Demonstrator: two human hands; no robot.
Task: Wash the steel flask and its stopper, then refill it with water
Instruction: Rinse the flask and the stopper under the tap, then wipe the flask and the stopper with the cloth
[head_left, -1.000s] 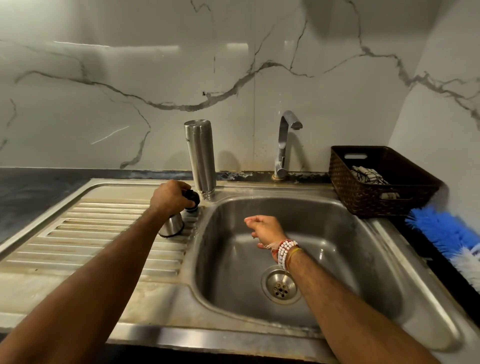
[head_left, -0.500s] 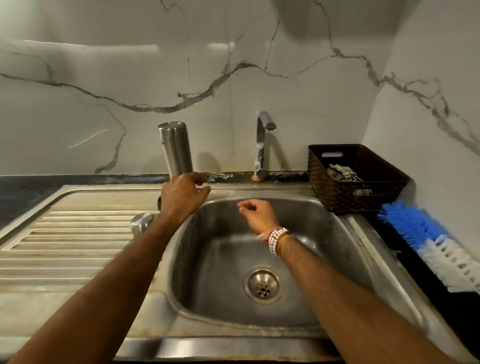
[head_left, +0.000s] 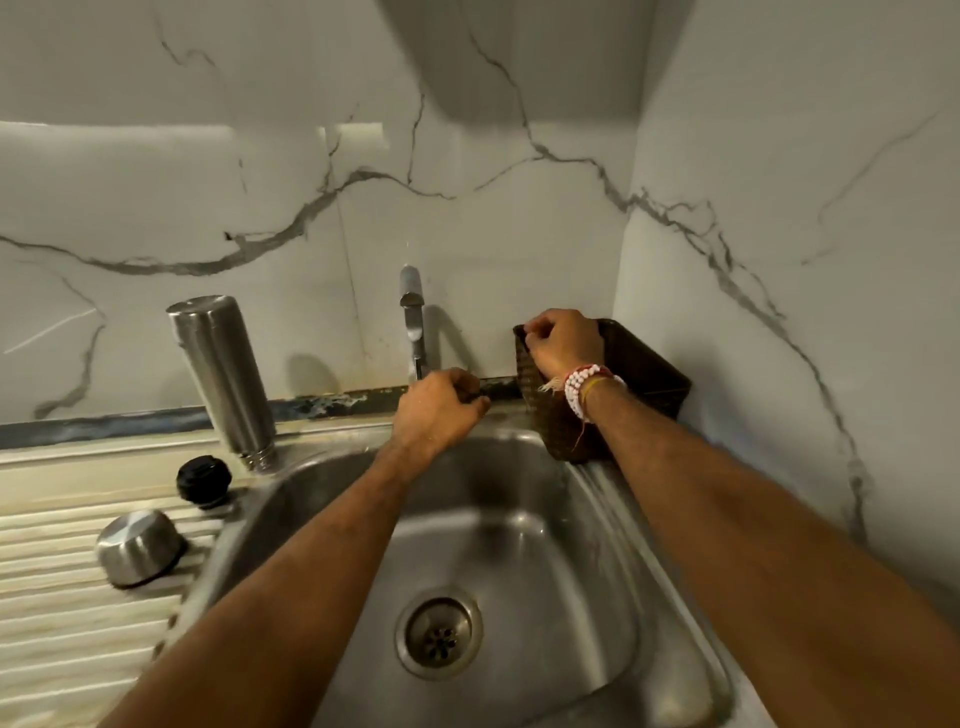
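- The flask (head_left: 221, 378) is seen in brushed, shiny steel.
- The stopper (head_left: 203, 481) is seen in ridged black plastic.
- The sink (head_left: 524, 525) is seen in dull, scuffed steel.
- The basket (head_left: 644, 374) is seen in dark woven plastic.
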